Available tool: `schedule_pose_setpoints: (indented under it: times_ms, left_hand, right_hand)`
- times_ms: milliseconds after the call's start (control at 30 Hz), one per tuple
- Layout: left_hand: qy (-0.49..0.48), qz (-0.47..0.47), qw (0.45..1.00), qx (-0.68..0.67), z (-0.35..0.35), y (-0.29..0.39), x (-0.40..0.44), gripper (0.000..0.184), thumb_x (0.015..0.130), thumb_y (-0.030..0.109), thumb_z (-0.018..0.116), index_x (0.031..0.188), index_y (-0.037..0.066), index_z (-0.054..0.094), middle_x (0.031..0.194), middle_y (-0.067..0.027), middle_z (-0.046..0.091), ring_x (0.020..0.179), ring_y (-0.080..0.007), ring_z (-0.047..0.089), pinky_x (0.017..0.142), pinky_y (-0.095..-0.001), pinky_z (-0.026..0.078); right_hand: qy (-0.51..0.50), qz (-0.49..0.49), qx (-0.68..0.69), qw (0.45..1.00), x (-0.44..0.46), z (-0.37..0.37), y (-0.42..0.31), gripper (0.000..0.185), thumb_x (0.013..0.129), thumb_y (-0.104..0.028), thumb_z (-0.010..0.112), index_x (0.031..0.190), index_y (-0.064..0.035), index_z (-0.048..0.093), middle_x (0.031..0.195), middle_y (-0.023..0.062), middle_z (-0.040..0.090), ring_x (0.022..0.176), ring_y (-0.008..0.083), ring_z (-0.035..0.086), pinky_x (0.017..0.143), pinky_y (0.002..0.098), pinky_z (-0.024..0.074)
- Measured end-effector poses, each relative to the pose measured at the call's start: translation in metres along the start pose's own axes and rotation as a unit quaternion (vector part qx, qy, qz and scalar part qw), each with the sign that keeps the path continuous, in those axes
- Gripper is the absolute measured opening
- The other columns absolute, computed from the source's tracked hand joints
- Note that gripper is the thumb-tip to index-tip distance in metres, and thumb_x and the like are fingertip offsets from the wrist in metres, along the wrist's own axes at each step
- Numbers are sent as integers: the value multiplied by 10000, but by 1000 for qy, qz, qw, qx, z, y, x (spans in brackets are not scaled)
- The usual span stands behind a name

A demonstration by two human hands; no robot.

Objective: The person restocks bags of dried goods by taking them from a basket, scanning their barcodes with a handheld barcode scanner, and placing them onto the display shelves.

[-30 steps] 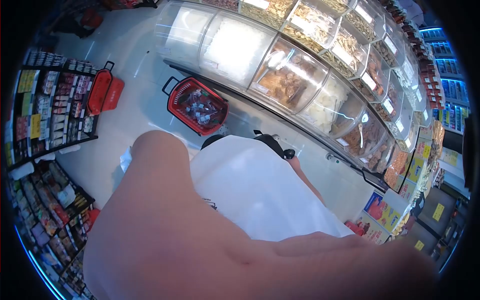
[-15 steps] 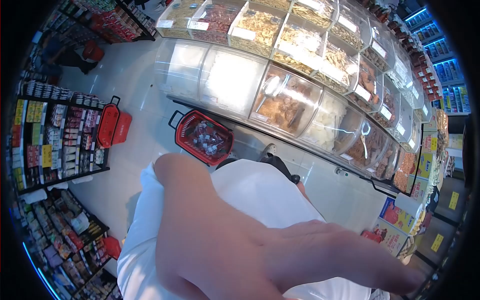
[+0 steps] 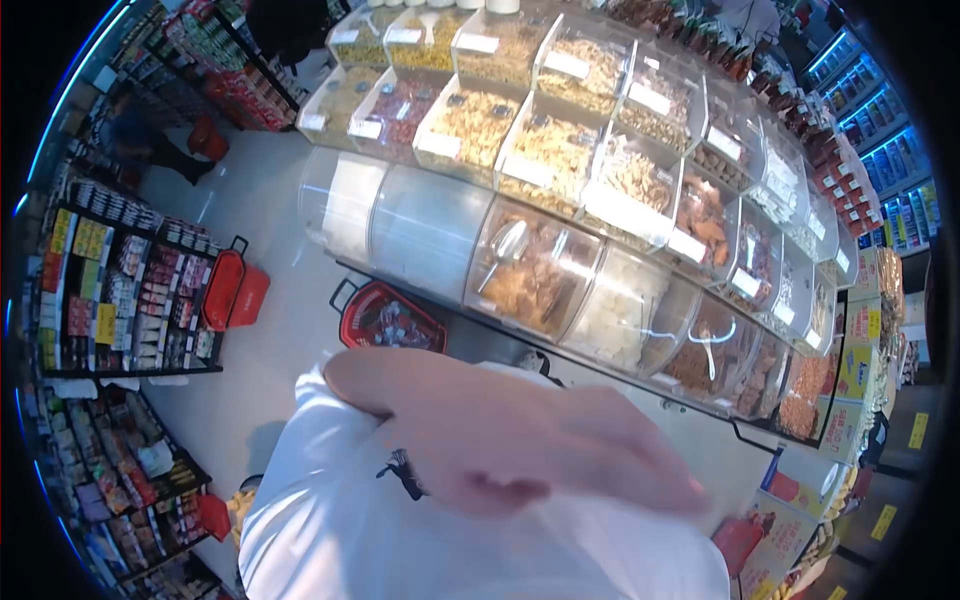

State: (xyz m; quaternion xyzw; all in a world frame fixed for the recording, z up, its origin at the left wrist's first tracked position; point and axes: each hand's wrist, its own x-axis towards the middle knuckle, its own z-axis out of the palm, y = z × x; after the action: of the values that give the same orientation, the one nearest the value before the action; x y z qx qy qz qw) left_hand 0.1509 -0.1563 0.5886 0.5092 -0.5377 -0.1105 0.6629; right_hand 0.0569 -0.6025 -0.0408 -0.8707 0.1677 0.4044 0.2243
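My left arm comes out of a white sleeve and crosses in front of my white shirt (image 3: 420, 540), which carries a small black print. My left hand (image 3: 610, 450) is close to the camera and blurred, with its fingers stretched out toward the lower right. Nothing shows in it. Beyond the hand, tiers of clear bins hold dried foods. The nearest bin (image 3: 540, 275) has brown pieces and a metal scoop (image 3: 508, 243); a bin of white pieces (image 3: 620, 305) adjoins it. My right hand is out of sight.
A red basket (image 3: 385, 318) with small packaged items stands on the floor by the bins. Another red basket (image 3: 236, 290) is beside the left shelf (image 3: 130, 290). A person in dark clothes (image 3: 165, 150) is at the upper left. Yellow boxes (image 3: 860, 330) line the right.
My left hand has drawn up and leftward from the lower right, farther from the camera. The view has tilted, so more upper bins and the shirt's print show.
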Motion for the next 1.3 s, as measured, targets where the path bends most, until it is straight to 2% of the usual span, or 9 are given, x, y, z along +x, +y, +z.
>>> schedule_pose_setpoints:
  times_ms: [67, 133, 200, 300, 733, 967, 1100, 1167, 1300]
  left_hand:
    - [69, -106, 984, 125, -9, -50, -20, 529, 850, 36, 571, 1373, 46, 485, 1258, -144, 547, 1166, -327, 519, 994, -422, 406]
    - [182, -285, 908, 249, -14, -92, -42, 305, 870, 34, 602, 1174, 24, 582, 1170, -125, 602, 1116, -305, 560, 976, -387, 435]
    - [243, -367, 835, 329, -27, -135, -83, 175, 845, 60, 664, 1005, 22, 606, 1029, -109, 626, 1003, -269, 603, 896, -353, 474]
    - [319, -486, 770, 262, -29, -159, -132, 131, 847, 102, 691, 903, 12, 613, 912, -94, 629, 906, -212, 617, 820, -320, 490]
    - [475, -440, 699, 305, -167, -167, -216, 221, 876, 208, 703, 837, -2, 646, 701, -42, 622, 675, -93, 562, 631, -277, 464]
    - [516, -358, 722, 290, -295, -189, -247, 246, 890, 213, 694, 776, 17, 598, 637, -22, 583, 602, -79, 513, 576, -275, 417]
    - [474, -399, 707, 342, -326, -195, -251, 179, 844, 161, 708, 797, 27, 598, 709, -50, 618, 624, -140, 559, 575, -318, 421]
    - [368, -289, 685, 559, -334, -204, -252, 161, 777, 95, 703, 880, 31, 596, 913, -105, 651, 820, -248, 616, 714, -378, 469]
    - [301, -289, 680, 603, -325, -212, -243, 299, 753, 57, 660, 1044, 31, 596, 1192, -153, 596, 1131, -326, 548, 954, -445, 427]
  right_hand:
    - [-32, 0, 32, 999, -2, -18, -8, 371, 729, -276, 711, 932, 34, 684, 949, 258, 691, 934, 398, 673, 798, 459, 528]
    - [-70, 6, 60, 996, 6, -28, -25, 371, 728, -273, 713, 929, 37, 677, 926, 248, 696, 894, 384, 687, 780, 454, 534]
    - [-65, -19, 72, 995, 28, -40, -64, 371, 728, -272, 713, 930, 37, 677, 925, 247, 696, 891, 383, 687, 779, 453, 534]
    - [-58, -41, 82, 994, 33, -47, -95, 370, 728, -271, 713, 930, 37, 676, 921, 245, 696, 885, 380, 687, 775, 452, 534]
    - [14, -71, 113, 991, 28, -44, -195, 366, 728, -265, 715, 931, 37, 672, 904, 236, 697, 854, 368, 689, 758, 446, 537]
    - [80, -60, 130, 986, 17, -45, -253, 364, 729, -262, 715, 932, 37, 670, 894, 231, 697, 838, 362, 691, 749, 443, 539]
    - [109, -49, 140, 983, 13, -36, -276, 363, 729, -261, 716, 932, 37, 669, 889, 228, 698, 829, 358, 691, 744, 441, 539]
    - [118, -42, 142, 982, 7, -30, -283, 363, 729, -260, 716, 932, 37, 669, 886, 226, 698, 824, 356, 692, 742, 440, 540]
    - [134, -37, 143, 980, 3, -21, -297, 362, 729, -258, 716, 933, 37, 668, 881, 224, 698, 815, 353, 692, 736, 438, 541]
